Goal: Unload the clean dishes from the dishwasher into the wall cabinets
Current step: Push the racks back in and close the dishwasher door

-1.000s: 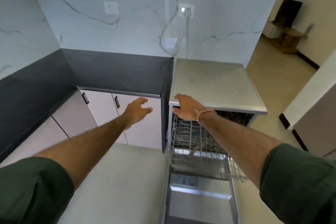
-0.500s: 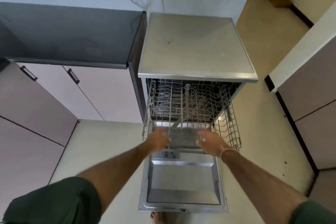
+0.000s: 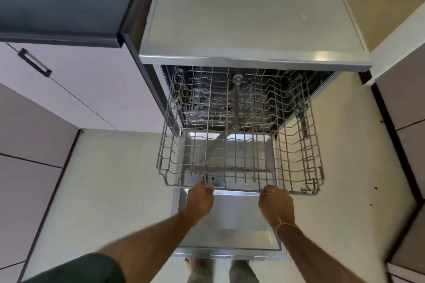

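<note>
- Left hand (image 3: 200,200) and right hand (image 3: 276,204) each curl around the front rail of the upper rack (image 3: 309,149); it stands out of the dishwasher (image 3: 253,18), above the open door (image 3: 230,220);
- the rack stretches straight away from both hands, equally near; no dishes plainly visible in it.

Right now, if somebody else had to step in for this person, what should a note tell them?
Left hand grips the front rim of the upper rack; right hand grips the same rim further right.
The rack is slid out of the dishwasher, above the lowered door. No dishes show in it.
Done: door open, rack out.
Left: look deeper inside, where it is dim, for dishes, then carry them to the wall cabinets, which are out of view.
</note>
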